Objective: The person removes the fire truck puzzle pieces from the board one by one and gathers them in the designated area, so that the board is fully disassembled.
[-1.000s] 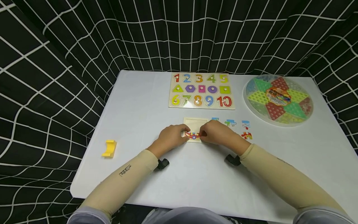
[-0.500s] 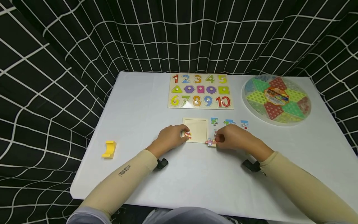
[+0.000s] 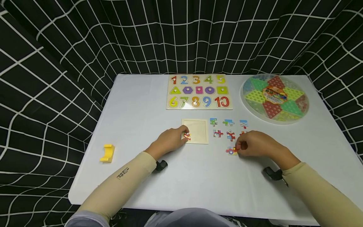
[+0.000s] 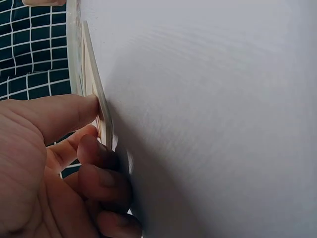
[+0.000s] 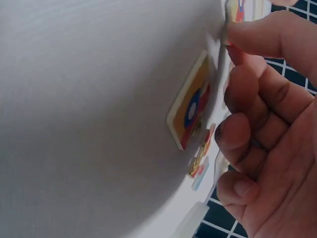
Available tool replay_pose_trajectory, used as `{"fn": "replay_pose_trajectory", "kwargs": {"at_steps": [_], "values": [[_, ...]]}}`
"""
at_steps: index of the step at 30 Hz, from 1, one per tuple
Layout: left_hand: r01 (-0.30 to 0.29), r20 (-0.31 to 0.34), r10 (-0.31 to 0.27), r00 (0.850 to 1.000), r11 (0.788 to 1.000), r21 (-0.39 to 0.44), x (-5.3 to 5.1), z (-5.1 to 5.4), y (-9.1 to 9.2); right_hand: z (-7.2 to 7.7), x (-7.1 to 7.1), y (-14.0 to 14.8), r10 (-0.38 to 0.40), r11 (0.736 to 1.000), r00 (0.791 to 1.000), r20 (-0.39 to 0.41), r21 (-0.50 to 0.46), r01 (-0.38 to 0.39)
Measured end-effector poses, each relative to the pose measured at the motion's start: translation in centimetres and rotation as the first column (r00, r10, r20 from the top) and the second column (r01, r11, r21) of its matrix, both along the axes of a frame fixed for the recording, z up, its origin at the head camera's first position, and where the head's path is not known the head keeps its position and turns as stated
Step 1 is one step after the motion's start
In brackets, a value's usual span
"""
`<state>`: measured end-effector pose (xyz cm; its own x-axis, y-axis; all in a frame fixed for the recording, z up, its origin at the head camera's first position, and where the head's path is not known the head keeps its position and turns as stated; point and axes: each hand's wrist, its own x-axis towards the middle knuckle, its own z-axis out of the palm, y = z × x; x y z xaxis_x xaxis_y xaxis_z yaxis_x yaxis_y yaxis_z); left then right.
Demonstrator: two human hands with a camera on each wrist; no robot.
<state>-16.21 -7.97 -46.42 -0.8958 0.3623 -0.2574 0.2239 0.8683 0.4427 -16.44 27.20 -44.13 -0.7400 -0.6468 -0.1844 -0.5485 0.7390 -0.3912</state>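
A shallow wooden puzzle tray (image 3: 208, 132) lies mid-table, with a small red-and-yellow jigsaw piece (image 3: 187, 136) in its lower left corner. My left hand (image 3: 170, 140) pinches the tray's left edge; in the left wrist view the thumb presses on top of the rim (image 4: 106, 114), fingers against the side. To the right of the tray, my right hand (image 3: 256, 144) pinches a jigsaw piece (image 3: 231, 151) with a blue wheel on it. Under that hand, the right wrist view shows another wheel piece (image 5: 190, 106) lying on the table. Several other pieces, such as a blue-and-green one (image 3: 228, 122), lie in rows nearby.
A wooden number board (image 3: 199, 91) with shape pieces lies behind the tray. A round Chinese checkers set (image 3: 274, 98) is at the back right. A yellow curved block (image 3: 107, 153) stands at the left. Black netted curtains (image 3: 181, 37) surround the white table (image 3: 136, 104).
My right hand has moved from the tray to the right, carrying the wheel piece out of it to beside the other pieces. My left hand has stayed at the tray's edge.
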Motion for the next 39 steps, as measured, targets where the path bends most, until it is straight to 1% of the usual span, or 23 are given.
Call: {"fn": "replay_pose_trajectory", "kwargs": {"at_steps": [3, 5, 8, 11, 14, 17, 20, 23, 27, 31, 35, 39], "values": [[0.007, -0.017, -0.007, 1.000, 1.000, 0.000, 0.0, -0.1, -0.1, 0.1, -0.3, -0.2, 0.009, 1.000, 1.000, 0.009, 0.011, -0.010], [0.009, -0.033, -0.008, 0.999, 1.000, 0.003, 0.0, -0.2, -0.2, 0.3, -0.7, -0.6, 0.015, 1.000, 1.000, -0.004, 0.000, -0.015], [-0.001, -0.067, 0.002, 0.998, 1.000, 0.009, 0.0, 0.0, -0.4, 0.8, -1.5, -2.1, 0.004, 1.000, 1.000, -0.025, -0.016, -0.005], [-0.008, -0.095, 0.010, 0.995, 1.000, 0.018, -0.2, 0.1, -0.6, 1.1, -2.4, -4.6, 0.008, 1.000, 0.999, -0.047, -0.010, -0.009], [-0.020, -0.080, 0.023, 0.997, 0.999, 0.035, -0.4, 0.4, -1.0, 1.3, -3.3, -7.8, 0.019, 1.000, 0.999, -0.050, 0.005, -0.018], [-0.046, -0.063, 0.049, 0.997, 0.998, 0.045, -0.8, 0.8, -1.6, 1.1, -3.9, -10.9, 0.027, 1.000, 0.998, -0.052, 0.005, -0.027], [-0.051, -0.060, 0.053, 0.997, 0.998, 0.022, -1.1, 1.1, -2.0, 0.7, -4.3, -13.5, 0.029, 0.999, 0.998, -0.058, 0.020, -0.027], [-0.037, -0.051, 0.037, 0.998, 0.999, -0.001, -1.1, 1.0, -2.2, 0.4, -4.3, -15.4, 0.019, 0.999, 0.997, -0.073, 0.031, -0.017], [-0.052, -0.016, 0.053, 0.998, 0.999, 0.005, -0.6, 0.5, -2.2, 0.1, -3.8, -16.5, 0.022, 0.999, 0.994, -0.103, 0.045, -0.017], [-0.081, -0.004, 0.081, 0.997, 0.997, 0.018, -0.1, 0.2, -2.1, -0.3, -3.4, -16.9, 0.034, 0.998, 0.990, -0.140, 0.063, -0.026], [-0.101, -0.006, 0.101, 0.995, 0.995, 0.020, -0.1, 0.1, -2.2, -0.9, -3.4, -17.2, 0.035, 0.999, 0.983, -0.180, 0.039, -0.028], [-0.116, 0.002, 0.116, 0.993, 0.993, 0.022, -0.1, 0.1, -2.3, -0.7, -3.4, -16.7, -0.008, 0.999, 0.984, -0.175, 0.030, 0.013]]}}
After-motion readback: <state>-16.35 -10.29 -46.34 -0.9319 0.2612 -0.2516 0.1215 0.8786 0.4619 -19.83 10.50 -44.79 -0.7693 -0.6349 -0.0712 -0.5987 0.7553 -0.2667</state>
